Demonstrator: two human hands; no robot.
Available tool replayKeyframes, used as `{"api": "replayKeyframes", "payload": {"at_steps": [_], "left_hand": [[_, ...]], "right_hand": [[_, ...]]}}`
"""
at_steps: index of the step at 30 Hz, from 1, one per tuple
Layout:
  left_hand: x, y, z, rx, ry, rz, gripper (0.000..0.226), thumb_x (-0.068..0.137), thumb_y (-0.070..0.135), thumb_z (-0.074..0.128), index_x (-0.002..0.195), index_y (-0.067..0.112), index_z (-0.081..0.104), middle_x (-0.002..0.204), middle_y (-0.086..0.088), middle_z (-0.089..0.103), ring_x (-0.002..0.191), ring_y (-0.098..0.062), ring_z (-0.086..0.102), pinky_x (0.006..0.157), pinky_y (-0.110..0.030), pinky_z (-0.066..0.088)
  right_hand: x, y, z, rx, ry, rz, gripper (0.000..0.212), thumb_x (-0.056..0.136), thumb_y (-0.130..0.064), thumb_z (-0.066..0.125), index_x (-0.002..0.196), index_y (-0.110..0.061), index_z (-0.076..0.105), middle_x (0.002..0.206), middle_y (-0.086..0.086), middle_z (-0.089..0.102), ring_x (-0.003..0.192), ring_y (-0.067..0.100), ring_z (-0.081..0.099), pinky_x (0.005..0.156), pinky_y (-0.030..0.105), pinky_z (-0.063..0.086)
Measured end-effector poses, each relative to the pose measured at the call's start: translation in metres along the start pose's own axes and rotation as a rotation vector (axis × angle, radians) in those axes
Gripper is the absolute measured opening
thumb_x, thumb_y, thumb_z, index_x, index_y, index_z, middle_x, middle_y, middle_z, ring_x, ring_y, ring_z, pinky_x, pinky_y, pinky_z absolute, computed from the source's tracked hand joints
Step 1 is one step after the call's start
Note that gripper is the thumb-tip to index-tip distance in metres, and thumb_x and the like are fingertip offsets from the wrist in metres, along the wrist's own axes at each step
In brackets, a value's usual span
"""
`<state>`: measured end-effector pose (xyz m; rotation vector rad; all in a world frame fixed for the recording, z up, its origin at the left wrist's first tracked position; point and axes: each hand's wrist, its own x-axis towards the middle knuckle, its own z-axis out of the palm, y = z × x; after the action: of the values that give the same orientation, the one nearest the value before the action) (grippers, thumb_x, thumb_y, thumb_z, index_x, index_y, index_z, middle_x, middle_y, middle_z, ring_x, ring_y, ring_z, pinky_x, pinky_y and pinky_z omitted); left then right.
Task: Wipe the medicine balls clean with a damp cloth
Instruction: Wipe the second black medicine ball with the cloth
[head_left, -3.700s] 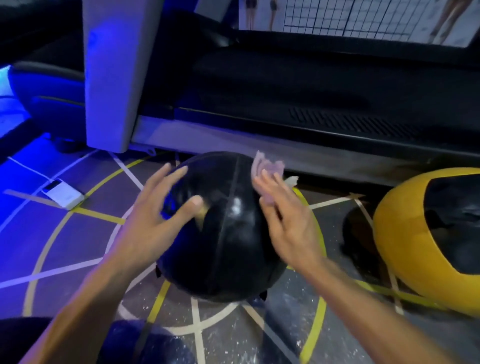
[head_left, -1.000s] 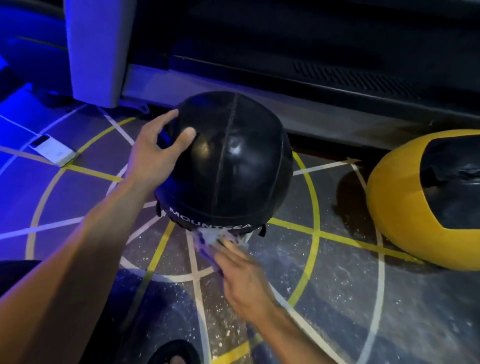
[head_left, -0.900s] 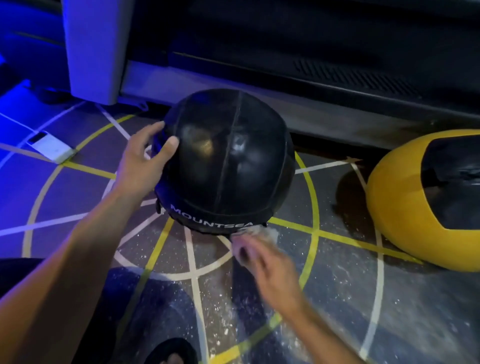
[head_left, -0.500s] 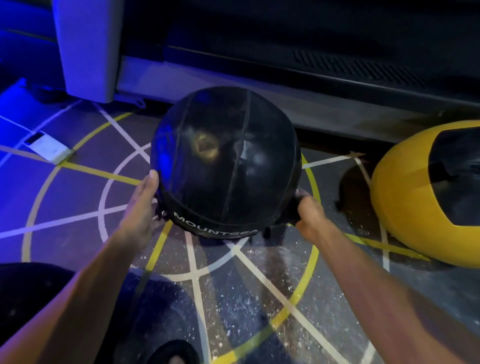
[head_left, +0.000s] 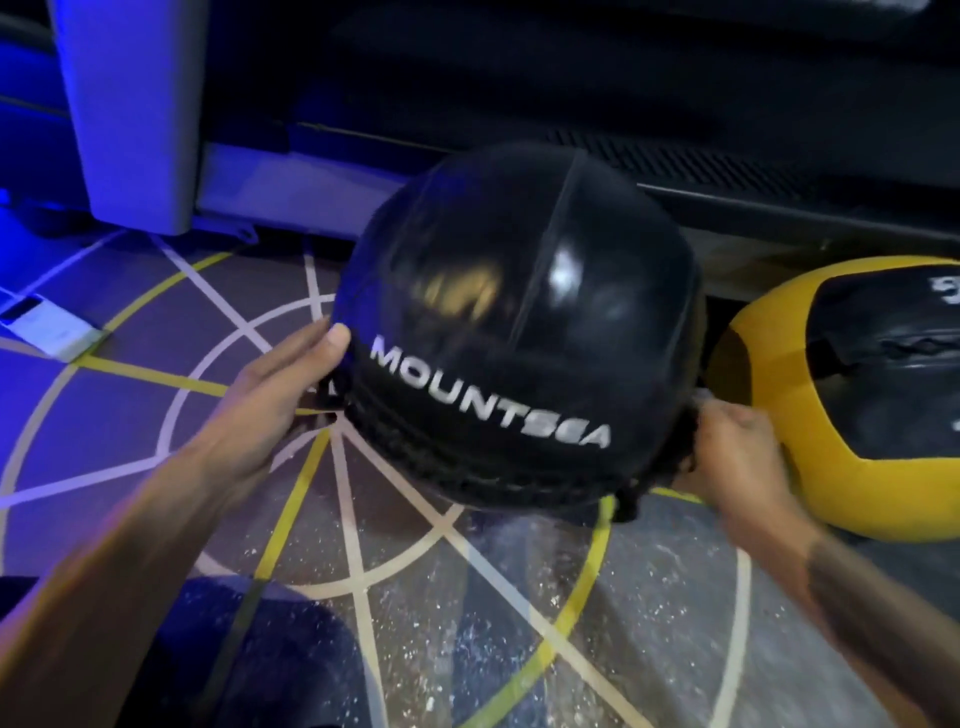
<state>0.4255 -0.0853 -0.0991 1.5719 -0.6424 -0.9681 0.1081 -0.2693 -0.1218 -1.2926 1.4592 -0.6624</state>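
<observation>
A black medicine ball with white MOUNTSEA lettering sits between both my hands over the marked floor. My left hand presses flat against its lower left side, thumb on the leather. My right hand is curled against the ball's lower right edge. A small pale bit of the cloth shows above its knuckles; the rest of the cloth is hidden. A yellow and black medicine ball lies on the floor just right of my right hand.
A dark machine base runs along the back, close behind both balls. A pale pillar stands at the back left. A white flat device lies on the floor at the far left. Yellow and white lines cross the speckled floor.
My right hand left the ball's underside and went to its lower right side. My left hand slid down from the top. The ball turned, bringing the lettering up toward me.
</observation>
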Motion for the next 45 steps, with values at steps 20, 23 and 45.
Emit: {"api": "replayKeyframes", "payload": {"at_steps": [20, 23, 45], "left_hand": [[0.052, 0.029, 0.11, 0.526, -0.256, 0.359, 0.06, 0.092, 0.048, 0.067, 0.149, 0.048, 0.046, 0.157, 0.021, 0.043, 0.146, 0.002, 0.036, 0.122, -0.042, 0.034], [0.06, 0.029, 0.117, 0.656, -0.207, 0.401, 0.063, 0.089, 0.053, 0.064, 0.149, 0.053, 0.044, 0.161, 0.02, 0.033, 0.148, 0.002, 0.03, 0.123, -0.042, 0.032], [0.059, 0.008, 0.114, 0.714, -0.176, 0.424, 0.06, 0.095, 0.056, 0.058, 0.146, 0.069, 0.029, 0.163, 0.03, 0.023, 0.153, -0.003, 0.019, 0.125, -0.042, 0.024]], "right_hand": [[0.056, -0.01, -0.072, -0.316, 0.005, -0.39, 0.044, 0.109, -0.023, 0.044, 0.153, -0.024, 0.047, 0.15, -0.018, 0.042, 0.148, 0.004, 0.032, 0.108, 0.004, 0.029], [0.053, -0.004, -0.064, -0.165, 0.057, -0.414, 0.043, 0.11, -0.02, 0.044, 0.153, -0.02, 0.046, 0.142, -0.024, 0.041, 0.148, 0.001, 0.031, 0.119, 0.018, 0.028], [0.05, -0.083, 0.036, -0.627, -0.082, -0.897, 0.035, 0.099, -0.019, 0.038, 0.128, -0.024, 0.057, 0.137, 0.007, 0.055, 0.123, 0.026, 0.057, 0.102, 0.046, 0.048]]}}
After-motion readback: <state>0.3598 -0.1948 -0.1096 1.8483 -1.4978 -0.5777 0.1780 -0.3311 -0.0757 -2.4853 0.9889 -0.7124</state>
